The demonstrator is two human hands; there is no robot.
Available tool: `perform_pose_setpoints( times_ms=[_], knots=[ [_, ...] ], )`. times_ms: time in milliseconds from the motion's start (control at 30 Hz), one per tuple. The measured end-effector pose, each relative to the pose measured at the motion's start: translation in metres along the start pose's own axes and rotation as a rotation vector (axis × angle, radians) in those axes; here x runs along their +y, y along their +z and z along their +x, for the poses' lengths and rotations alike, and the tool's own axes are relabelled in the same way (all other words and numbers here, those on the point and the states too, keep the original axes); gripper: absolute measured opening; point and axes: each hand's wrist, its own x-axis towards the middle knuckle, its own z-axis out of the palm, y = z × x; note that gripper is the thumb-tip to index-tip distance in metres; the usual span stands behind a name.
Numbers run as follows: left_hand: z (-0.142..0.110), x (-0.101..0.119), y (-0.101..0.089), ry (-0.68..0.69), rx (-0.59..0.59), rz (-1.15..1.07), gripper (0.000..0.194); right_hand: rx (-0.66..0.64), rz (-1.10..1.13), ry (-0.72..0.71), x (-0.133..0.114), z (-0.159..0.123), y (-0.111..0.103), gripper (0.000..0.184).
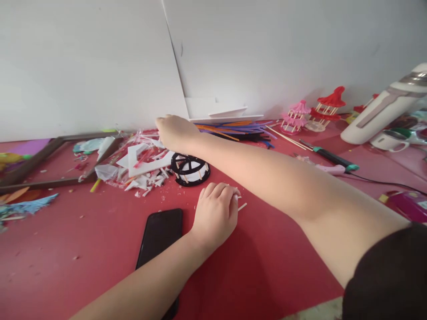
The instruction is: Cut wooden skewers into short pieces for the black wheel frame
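My left hand (pixel 216 211) is curled closed above the red table, right of a black phone (pixel 163 231). Short thin wooden sticks (pixel 242 206) poke out past its fingers. My right hand (pixel 176 132) reaches across to the far side, over a heap of white scraps (pixel 143 164) and clear plastic. Its fingers are bent inward, and what they hold, if anything, is hidden. Between the two hands stands a small round black frame (pixel 190 170), two fuzzy rings joined by short wooden posts, the upper one with spokes.
Behind my right forearm lie colourful pipe cleaners (pixel 233 129). Pink (pixel 295 116) and red (pixel 327 109) pagoda models stand back right, near a white thermos (pixel 383 106), a mug (pixel 389 140) and a black-green corded tool (pixel 333 158). A dark empty frame (pixel 50 183) lies left.
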Motion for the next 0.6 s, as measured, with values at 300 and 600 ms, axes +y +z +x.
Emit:
perform_pose_setpoints(
  times_ms=[300, 600],
  knots=[
    [0.002, 0.0, -0.001, -0.028, -0.003, -0.137, 0.03, 0.1, -0.184, 0.416, 0.126, -0.062, -0.051, 0.033],
    [0.002, -0.002, 0.003, 0.007, 0.036, -0.231, 0.011, -0.166, -0.262, 0.726, 0.242, -0.157, -0.062, 0.034]
  ],
)
